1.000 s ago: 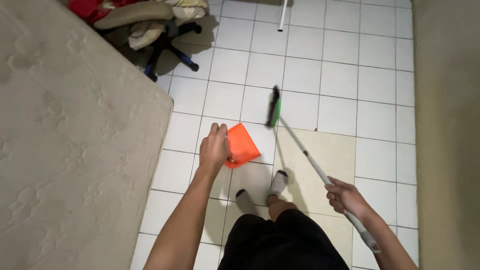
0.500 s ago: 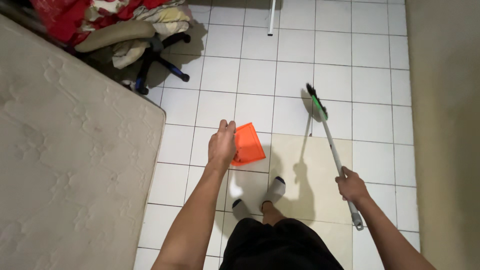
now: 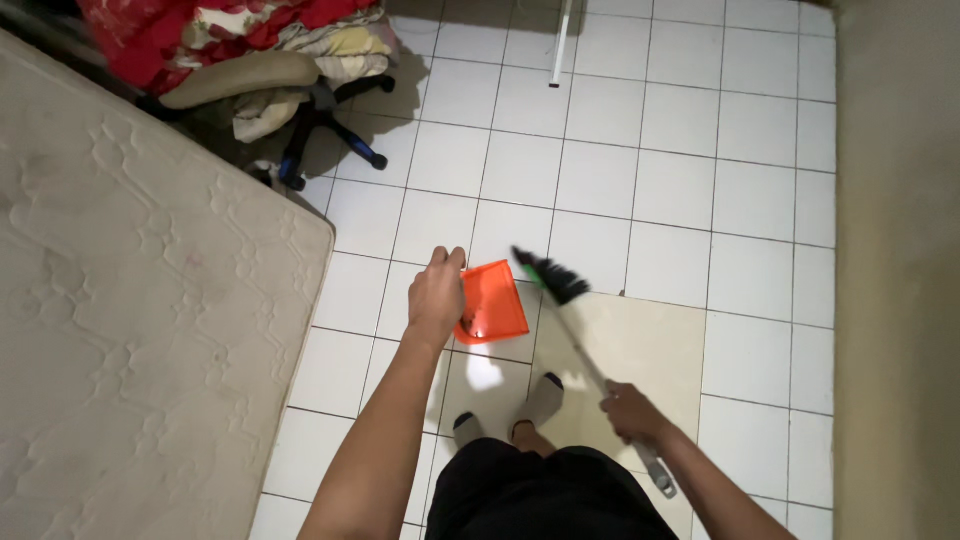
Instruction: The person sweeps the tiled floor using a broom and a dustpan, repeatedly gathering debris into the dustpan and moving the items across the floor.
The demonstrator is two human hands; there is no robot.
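Observation:
My left hand point(image 3: 437, 292) grips an orange dustpan point(image 3: 491, 302) and holds it in the air above the white tiled floor. My right hand point(image 3: 630, 412) is closed on the grey handle of a broom point(image 3: 585, 349). The broom's green and black bristle head point(image 3: 550, 276) points up and left, just right of the dustpan. My feet in grey socks point(image 3: 540, 400) stand on the tiles below the dustpan.
A beige mattress point(image 3: 130, 330) fills the left side. An office chair point(image 3: 300, 100) piled with red and patterned cloth stands at the top left. A white pole point(image 3: 558, 45) leans at the top. A beige wall point(image 3: 895, 270) runs along the right. One larger cream tile point(image 3: 650, 350) lies underfoot.
The broom head has swung left, from out at the right to close beside the dustpan. My left hand with the dustpan has stayed about where it was.

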